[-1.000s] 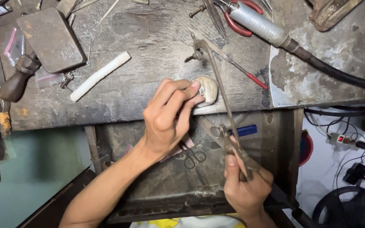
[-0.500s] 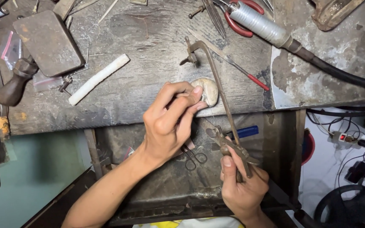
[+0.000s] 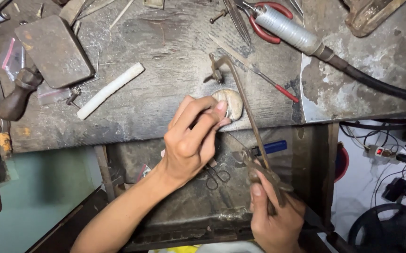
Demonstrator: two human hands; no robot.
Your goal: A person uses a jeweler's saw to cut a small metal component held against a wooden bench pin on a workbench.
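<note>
My left hand (image 3: 191, 140) presses its fingertips on a small piece at the worn bench peg (image 3: 230, 103) on the front edge of the wooden workbench (image 3: 165, 51); the piece itself is hidden under the fingers. My right hand (image 3: 275, 220) grips the handle of a thin metal saw frame (image 3: 242, 100) that rises from below the bench up past the peg, just right of my left fingertips.
On the bench lie a white stick (image 3: 110, 90), a flat dark metal block (image 3: 53, 49), a wooden-handled tool (image 3: 17, 96), red-handled pliers (image 3: 264, 23), a rotary handpiece with black hose (image 3: 306, 40) and a red-tipped pick (image 3: 278, 86). Scissors (image 3: 217, 175) lie in the tray below.
The view and saw frame have shifted slightly; my right hand has moved the saw a little. My left fingers stay pressed at the peg.
</note>
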